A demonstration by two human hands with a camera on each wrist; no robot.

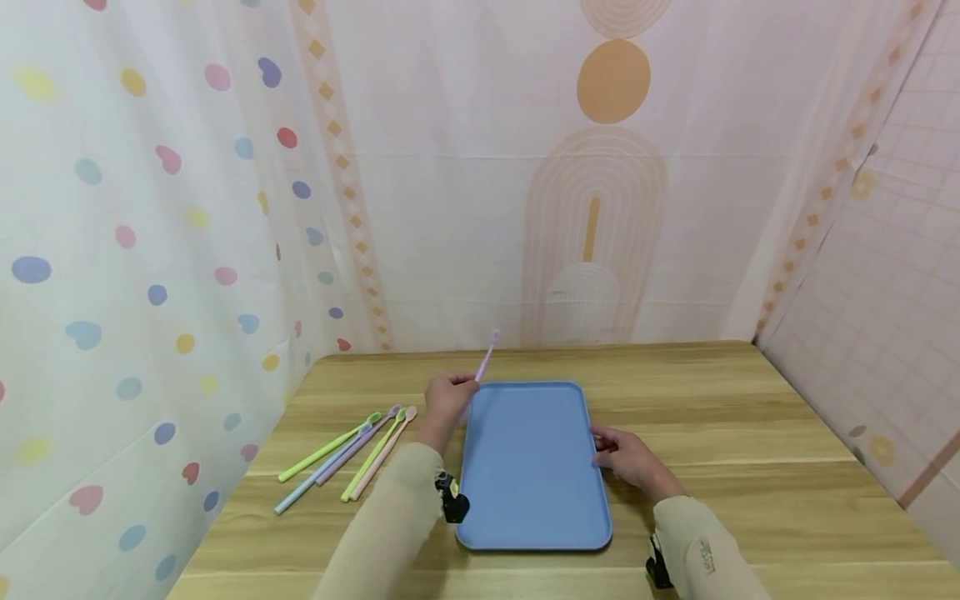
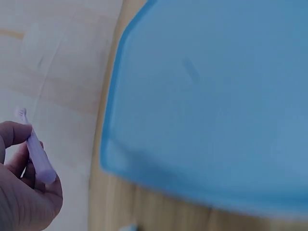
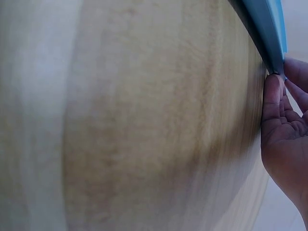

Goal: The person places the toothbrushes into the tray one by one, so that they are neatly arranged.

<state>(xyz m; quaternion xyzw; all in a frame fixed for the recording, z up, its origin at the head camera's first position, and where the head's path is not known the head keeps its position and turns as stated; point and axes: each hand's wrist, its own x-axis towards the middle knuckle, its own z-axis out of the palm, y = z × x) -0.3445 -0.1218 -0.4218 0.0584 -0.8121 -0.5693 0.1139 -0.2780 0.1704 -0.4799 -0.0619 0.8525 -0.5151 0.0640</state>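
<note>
A light purple toothbrush (image 1: 486,358) is pinched in my left hand (image 1: 447,400), just past the upper left corner of a blue tray (image 1: 536,467). Its head points up and away; in the left wrist view the handle end of the toothbrush (image 2: 42,163) shows between thumb and fingers. My right hand (image 1: 628,457) is at the right side of the tray. The right wrist view has the thumb and fingers of that hand (image 3: 286,134) pinching the tray rim (image 3: 267,33). Nothing lies on the tray.
Left of the tray, several toothbrushes lie in a loose group on the wooden table (image 1: 712,400), including a green one (image 1: 322,454), a blue one (image 1: 315,483) and a pink one (image 1: 384,458). Patterned curtains (image 1: 465,208) hang behind and beside the table.
</note>
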